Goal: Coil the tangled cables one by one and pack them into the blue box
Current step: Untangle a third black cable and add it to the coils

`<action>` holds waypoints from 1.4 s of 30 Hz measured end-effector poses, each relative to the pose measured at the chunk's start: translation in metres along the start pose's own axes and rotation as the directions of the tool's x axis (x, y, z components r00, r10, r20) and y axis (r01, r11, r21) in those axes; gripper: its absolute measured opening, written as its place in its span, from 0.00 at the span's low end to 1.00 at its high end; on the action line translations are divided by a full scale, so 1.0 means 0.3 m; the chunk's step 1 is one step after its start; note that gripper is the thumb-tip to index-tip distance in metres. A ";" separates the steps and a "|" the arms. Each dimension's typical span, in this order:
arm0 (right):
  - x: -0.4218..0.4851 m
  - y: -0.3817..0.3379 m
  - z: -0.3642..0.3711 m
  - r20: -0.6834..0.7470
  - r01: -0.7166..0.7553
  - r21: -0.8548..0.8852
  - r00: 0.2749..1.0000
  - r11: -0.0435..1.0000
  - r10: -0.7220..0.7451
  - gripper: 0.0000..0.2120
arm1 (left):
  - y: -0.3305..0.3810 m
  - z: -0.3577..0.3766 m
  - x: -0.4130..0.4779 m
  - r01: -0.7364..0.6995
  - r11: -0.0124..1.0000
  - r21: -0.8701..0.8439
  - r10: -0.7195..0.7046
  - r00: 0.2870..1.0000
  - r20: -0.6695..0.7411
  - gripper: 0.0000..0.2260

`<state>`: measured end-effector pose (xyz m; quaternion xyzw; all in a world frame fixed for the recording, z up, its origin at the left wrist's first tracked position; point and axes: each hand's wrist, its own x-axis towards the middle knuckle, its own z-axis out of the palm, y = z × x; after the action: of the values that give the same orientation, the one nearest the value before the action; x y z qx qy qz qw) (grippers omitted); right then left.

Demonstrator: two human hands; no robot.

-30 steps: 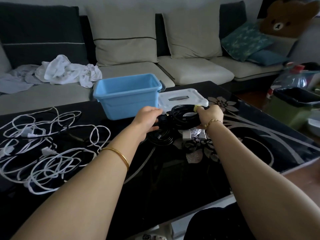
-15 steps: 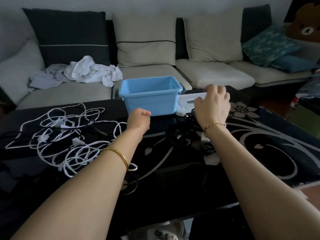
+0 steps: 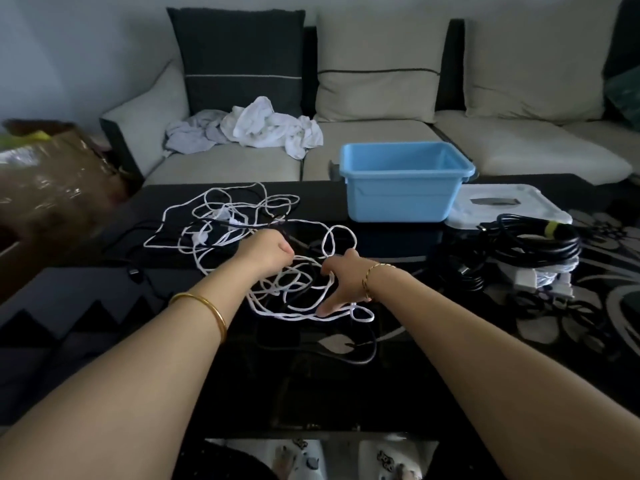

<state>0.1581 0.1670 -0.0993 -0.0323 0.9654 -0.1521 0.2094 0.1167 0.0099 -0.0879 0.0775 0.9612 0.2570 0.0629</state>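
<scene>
- Tangled cables (image 3: pixel 239 221) snag the left hand (image 3: pixel 268 252), fisted round white strands; right hand (image 3: pixel 346 282) splayed, grip unclear.
- Yanking may cinch knots beyond the fingertips (image 3: pixel 329 306).

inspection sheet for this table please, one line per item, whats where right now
surface: black glass table with a pale flower pattern
job's things: blue box upright at the far edge, open, nothing seen inside
clutter: white lid flat, right of the box
grippers: left hand fisted, apparently on strands of the white cable tangle; right hand among the strands, grip unclear
cables: tangle spread left of centre, black cords mixed in; coiled black cable partly on the lid, white bundle beneath
surroundings: sofa with crumpled clothes; cardboard box at left
</scene>
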 end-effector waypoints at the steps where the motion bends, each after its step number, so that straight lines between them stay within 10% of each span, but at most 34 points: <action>1: 0.006 -0.006 0.014 -0.012 -0.014 -0.047 1.000 0.999 0.013 0.36 | -0.009 -0.002 -0.003 -0.015 1.000 0.026 0.014 0.998 0.062 0.04; 10: 0.046 0.002 0.013 -0.165 0.041 -0.013 0.985 0.999 -0.043 0.17 | -0.053 -0.021 -0.031 0.021 0.963 0.270 -0.077 0.977 0.199 0.20; 16: 0.067 0.036 -0.029 -0.509 0.111 0.268 0.859 0.957 0.043 0.36 | -0.093 -0.041 -0.041 0.067 0.962 0.264 -0.108 0.983 0.146 0.18; 24: 0.071 0.109 -0.061 -0.576 0.218 0.743 0.689 0.632 0.440 0.29 | -0.143 -0.073 -0.030 0.319 0.923 0.216 -0.255 0.927 -0.276 0.12; 28: 0.075 0.100 -0.062 -0.616 0.235 0.701 0.675 0.673 0.406 0.20 | -0.169 -0.067 -0.030 0.377 0.907 0.187 -0.330 0.912 -0.243 0.17; 31: 0.075 0.078 -0.058 -0.514 0.240 0.708 0.819 0.664 0.253 0.12 | -0.195 -0.061 -0.036 0.374 0.882 0.286 -0.327 0.924 -0.200 0.18; 35: 0.068 0.062 -0.035 -0.215 -0.039 0.386 0.968 0.922 0.131 0.10 | -0.207 -0.071 -0.053 0.376 0.834 0.404 -0.309 0.924 -0.223 0.15; 42: 0.120 -0.004 0.008 -0.331 -0.147 0.032 0.932 0.989 0.149 0.14 | -0.203 -0.070 -0.057 0.369 0.805 0.464 -0.313 0.929 -0.197 0.17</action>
<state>0.1263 0.1608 -0.1151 0.0675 0.9860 -0.1425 0.0546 0.1229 -0.0556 -0.0990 -0.0976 0.9946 -0.0087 0.0329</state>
